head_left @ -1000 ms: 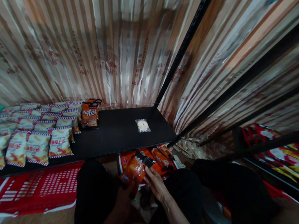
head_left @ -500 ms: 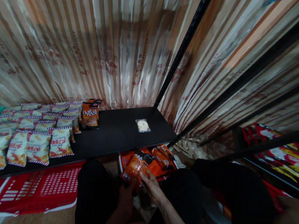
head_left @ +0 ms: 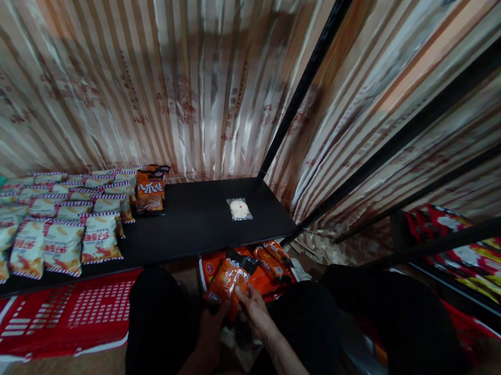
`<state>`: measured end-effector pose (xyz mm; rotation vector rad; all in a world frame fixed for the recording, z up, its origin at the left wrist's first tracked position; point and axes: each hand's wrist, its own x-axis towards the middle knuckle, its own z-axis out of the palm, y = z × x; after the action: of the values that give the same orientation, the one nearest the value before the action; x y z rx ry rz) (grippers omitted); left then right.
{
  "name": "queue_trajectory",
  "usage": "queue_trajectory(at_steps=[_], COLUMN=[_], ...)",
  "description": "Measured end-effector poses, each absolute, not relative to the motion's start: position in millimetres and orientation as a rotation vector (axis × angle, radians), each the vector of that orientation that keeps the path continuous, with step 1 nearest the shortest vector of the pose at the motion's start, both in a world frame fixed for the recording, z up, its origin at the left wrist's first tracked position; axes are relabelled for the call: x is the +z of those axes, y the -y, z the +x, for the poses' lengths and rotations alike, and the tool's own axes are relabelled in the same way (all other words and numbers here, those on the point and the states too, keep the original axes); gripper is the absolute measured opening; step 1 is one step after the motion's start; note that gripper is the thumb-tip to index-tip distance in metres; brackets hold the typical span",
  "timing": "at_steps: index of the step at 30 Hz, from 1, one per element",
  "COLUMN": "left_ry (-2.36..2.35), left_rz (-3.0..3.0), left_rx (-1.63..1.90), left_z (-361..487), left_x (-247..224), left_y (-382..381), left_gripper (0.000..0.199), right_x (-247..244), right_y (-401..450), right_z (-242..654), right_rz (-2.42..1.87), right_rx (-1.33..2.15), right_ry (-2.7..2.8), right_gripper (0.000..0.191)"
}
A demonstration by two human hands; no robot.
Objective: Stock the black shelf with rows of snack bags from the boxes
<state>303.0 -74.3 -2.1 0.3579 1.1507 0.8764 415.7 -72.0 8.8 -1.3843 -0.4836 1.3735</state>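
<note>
An orange snack bag [head_left: 228, 276] is held between my two hands, low in front of me. My left hand [head_left: 215, 325] grips its lower left side, in dim light. On the right side of the bag my right hand [head_left: 253, 305] has its fingers closed on the edge. More orange bags [head_left: 273, 262] lie just behind in a red container below the shelf edge. On the black shelf [head_left: 191, 223] stand orange bags [head_left: 150, 192] beside rows of pale snack bags [head_left: 100, 237]. A small clear packet with a round white item [head_left: 239, 209] lies farther right.
A red basket [head_left: 98, 314] sits under the shelf at the left. Black metal bars [head_left: 309, 68] cross at the right. Red and yellow packages [head_left: 476, 253] fill a lower rack. Another person's dark-clothed leg [head_left: 393, 315] is at the right.
Both hands keep hold of the orange bag, which has tilted slightly. The person's hand at the lower right has moved a little lower.
</note>
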Motion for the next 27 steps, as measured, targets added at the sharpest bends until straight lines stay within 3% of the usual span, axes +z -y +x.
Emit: queue_trajectory(at_steps=[8, 15, 27], left_ry=[-1.114, -1.273, -1.155], left_rz=[0.382, 0.378, 0.487], left_rx=[0.932, 0.934, 0.887], left_z=[298.3, 293.7, 281.3], left_x=[3.0, -10.7, 10.3], left_y=[68.2, 65.4, 52.1], left_gripper=[0.053, 0.068, 0.06], right_x=[11.7, 16.8, 23.0], right_y=[68.9, 69.4, 71.1], right_z=[422.6, 430.0, 431.0], right_rz=[-1.32, -1.317, -1.342], right_rx=[1.409, 1.428, 1.544], right_ry=[0.566, 0.593, 0.665], right_gripper=[0.051, 0.052, 0.042])
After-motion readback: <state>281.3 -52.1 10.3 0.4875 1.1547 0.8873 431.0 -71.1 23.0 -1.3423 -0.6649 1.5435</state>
